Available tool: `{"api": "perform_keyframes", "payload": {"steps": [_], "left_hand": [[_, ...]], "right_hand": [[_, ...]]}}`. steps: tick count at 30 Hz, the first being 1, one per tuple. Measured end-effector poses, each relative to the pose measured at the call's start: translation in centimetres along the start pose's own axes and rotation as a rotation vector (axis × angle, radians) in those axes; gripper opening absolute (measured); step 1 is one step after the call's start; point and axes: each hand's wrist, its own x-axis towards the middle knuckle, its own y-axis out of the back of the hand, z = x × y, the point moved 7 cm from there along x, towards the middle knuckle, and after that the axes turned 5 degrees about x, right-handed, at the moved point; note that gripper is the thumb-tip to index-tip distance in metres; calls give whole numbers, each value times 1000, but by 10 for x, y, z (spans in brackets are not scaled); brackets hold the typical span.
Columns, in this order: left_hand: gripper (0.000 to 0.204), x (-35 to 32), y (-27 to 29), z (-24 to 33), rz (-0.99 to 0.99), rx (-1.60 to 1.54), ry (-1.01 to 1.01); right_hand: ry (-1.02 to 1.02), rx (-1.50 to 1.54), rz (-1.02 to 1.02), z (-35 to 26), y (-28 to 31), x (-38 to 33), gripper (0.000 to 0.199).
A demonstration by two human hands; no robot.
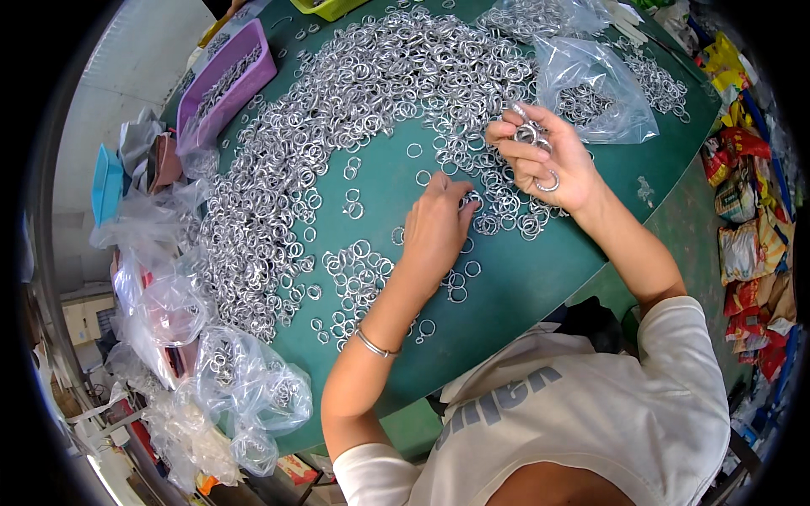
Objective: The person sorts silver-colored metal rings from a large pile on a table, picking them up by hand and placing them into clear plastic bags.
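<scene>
"Green tabletop point(515, 278) below, metal rings point(405, 63) lying across it in a broad arc. How is the left hand point(432, 223) set?"

"Back upward, knuckles bent, fingers angled down toward the right. Its forearm slants up from the lower edge, elbow out to the left, a bracelet point(377, 344) close above that elbow's half of the arm."

"And its grip?"

"Nearly closed, thumb and fingertips brought round a small clump of rings. Whether they pinch one or only touch it, I can't tell; the hand hides part of it."

"What about the right hand point(557, 164)?"

"Turned palm up and toward the body, at the inner right side of the arc. The thumb is on the far side, the fingers curl in from the left, and the forearm comes up leftward from a bent elbow near the white shirt point(574, 396)."

"Is that grip loaded?"

"Yes, loosely curled round several rings bunched between thumb and fingers, and one more lies lower, against the edge of the palm."

"Where are the other rings?"

"Thickest in the arc beyond and left of both hands. A smaller cluster point(359, 274) lies just left of the left forearm, with a few singles scattered between."

"Anything near the edges?"

"Just beyond the right hand, a clear plastic bag point(637, 126) with rings in it; at the far left, a purple bin point(246, 89) holding small grey metal pieces."
</scene>
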Motion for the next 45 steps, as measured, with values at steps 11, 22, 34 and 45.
{"api": "perform_keyframes", "payload": {"steps": [11, 22, 34, 45], "left_hand": [[12, -31, 28, -2, -166, 4, 39], [17, -9, 6, -4, -51, 47, 13], [24, -69, -25, 22, -353, -1837, 728], [37, -96, -50, 17, 39, -1934, 558]], "right_hand": [[73, 213, 12, 10, 3, 1, 24], [172, 272, 82, 2, 15, -4, 21], [350, -317, 106, 39, 12, -20, 19], [1023, -2060, -323, 125, -26, -55, 8]]}}
